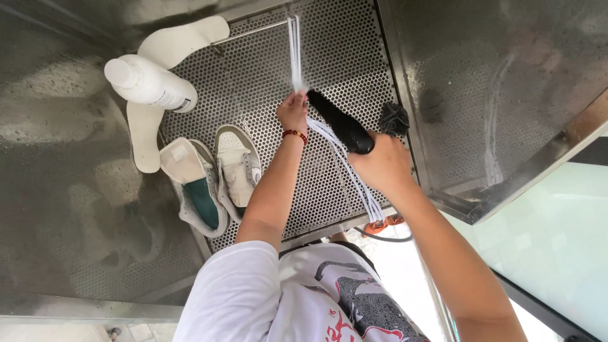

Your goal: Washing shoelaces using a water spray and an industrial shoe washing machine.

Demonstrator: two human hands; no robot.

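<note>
Over the perforated metal tray point(354, 76), both forearms reach forward from the six o'clock edge. Right hand point(384, 163) — fingers wrapped tight round a black handle point(342, 126) pointing toward eleven o'clock. Left hand point(292, 112) — wrist bent, fingertips pinching white shoelaces point(295, 50), which stretch taut from twelve to five o'clock. At nine o'clock lie two sneakers point(215, 177), a white bottle point(149, 83) and insoles point(183, 39).

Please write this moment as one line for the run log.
left hand: grips white laces | right hand: holds black brush on laces | nearby: white shoes, white bottle, insoles | surface: perforated metal tray
</note>
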